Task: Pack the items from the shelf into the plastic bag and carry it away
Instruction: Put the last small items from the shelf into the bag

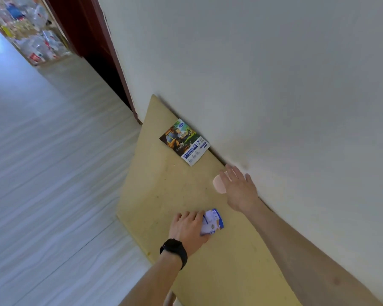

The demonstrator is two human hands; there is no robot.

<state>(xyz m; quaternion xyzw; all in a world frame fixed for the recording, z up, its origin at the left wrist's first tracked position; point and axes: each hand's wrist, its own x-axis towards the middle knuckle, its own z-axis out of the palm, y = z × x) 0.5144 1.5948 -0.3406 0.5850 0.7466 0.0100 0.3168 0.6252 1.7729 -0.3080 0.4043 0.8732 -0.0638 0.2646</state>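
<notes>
Shelf (164,195): a bare yellowish board set flush against the white wall (274,74), running away from me, with three items lying on it. Item one, carton (184,142): a flat printed box with a dark picture and a blue-and-white end, lying at the far part of the shelf, its long edge against the wall, well apart from both my hands. Item two, pink piece (218,184): small, pale and rounded, lying near the wall between the carton and the packet; what it is I cannot tell. Item three, packet (212,221): small, blue and white, lying on the near middle of the shelf. My left hand (187,228): palm down, fingers curled over the packet's left side and gripping it, so that only the right half of the packet shows; a black watch (174,250) sits on that wrist. My right hand (239,188): flat and wide, fingers straight and spread, holding nothing, stretched out close along the wall with the fingertips over the right edge of the pink piece; whether they touch it I cannot tell. Surroundings: pale striped floor (42,173) to the left of the shelf, a dark red door frame (93,40) beyond the shelf's far end, and a blurred heap of clear bottles (31,29) in the far left corner.
</notes>
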